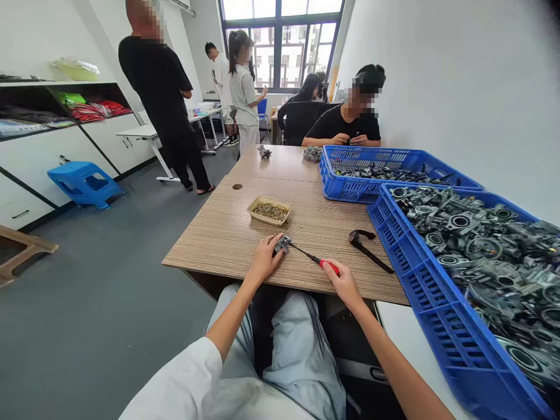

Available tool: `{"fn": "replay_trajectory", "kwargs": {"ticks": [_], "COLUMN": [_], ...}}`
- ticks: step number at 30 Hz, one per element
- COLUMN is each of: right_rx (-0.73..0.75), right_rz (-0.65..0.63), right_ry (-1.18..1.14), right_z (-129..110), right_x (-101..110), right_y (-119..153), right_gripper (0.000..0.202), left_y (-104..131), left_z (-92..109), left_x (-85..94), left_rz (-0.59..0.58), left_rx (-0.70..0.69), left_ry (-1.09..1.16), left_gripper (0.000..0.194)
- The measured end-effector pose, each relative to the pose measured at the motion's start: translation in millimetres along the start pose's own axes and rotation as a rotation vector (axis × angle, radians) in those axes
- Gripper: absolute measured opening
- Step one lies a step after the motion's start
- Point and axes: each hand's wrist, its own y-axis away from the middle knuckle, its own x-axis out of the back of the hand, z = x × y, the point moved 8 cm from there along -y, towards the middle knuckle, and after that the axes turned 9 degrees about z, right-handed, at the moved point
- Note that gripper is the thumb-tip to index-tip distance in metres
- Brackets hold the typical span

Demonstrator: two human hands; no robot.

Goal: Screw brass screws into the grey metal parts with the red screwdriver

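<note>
My left hand (265, 256) is closed round a small grey metal part (282, 244) resting near the front edge of the wooden table (227, 239). In my right hand (343, 283) is a screwdriver (329, 266) with a red and black handle. Its long dark shaft slants up and left, and the tip meets the metal part. My fingers hide some of the part. Just beyond it stands a cream tray (270, 221) of small brass-coloured screws.
A black wristwatch (370, 248) lies to the right. Two blue crates, a near one (420, 291) and a far one (345, 189), hold many metal parts. At the table's far end are a metal part (264, 151) and a seated person (350, 119). Other people stand behind.
</note>
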Motion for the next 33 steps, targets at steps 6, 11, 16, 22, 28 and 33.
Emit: {"fn": "replay_trajectory", "kwargs": {"ticks": [6, 11, 16, 22, 28, 33], "right_rx": [0.024, 0.02, 0.037, 0.063, 0.035, 0.017], "right_rz": [-0.002, -0.006, -0.011, -0.014, -0.041, -0.046], "right_ry": [0.019, 0.012, 0.012, 0.052, 0.077, 0.061], "right_z": [-3.0, 3.8, 1.7, -4.3, 1.1, 3.1], "right_x": [-0.3, -1.9, -2.7, -4.3, -7.6, -8.4], "right_y": [1.0, 1.6, 2.3, 4.4, 6.3, 7.0], "right_gripper": [0.054, 0.055, 0.047, 0.041, 0.042, 0.043], "left_y": [0.3, 0.2, 0.0, -0.3, -0.6, -0.8], "left_z": [1.1, 1.0, 1.3, -1.0, -1.3, 0.0], "left_x": [1.4, 1.7, 2.8, 2.4, 2.9, 4.4], "left_rz": [0.002, 0.001, 0.016, 0.019, 0.028, 0.036], "left_rx": [0.003, 0.004, 0.005, 0.015, 0.016, 0.013], "left_ry": [0.0, 0.014, 0.014, 0.011, 0.015, 0.016], "left_gripper": [0.052, 0.052, 0.052, 0.052, 0.052, 0.051]}}
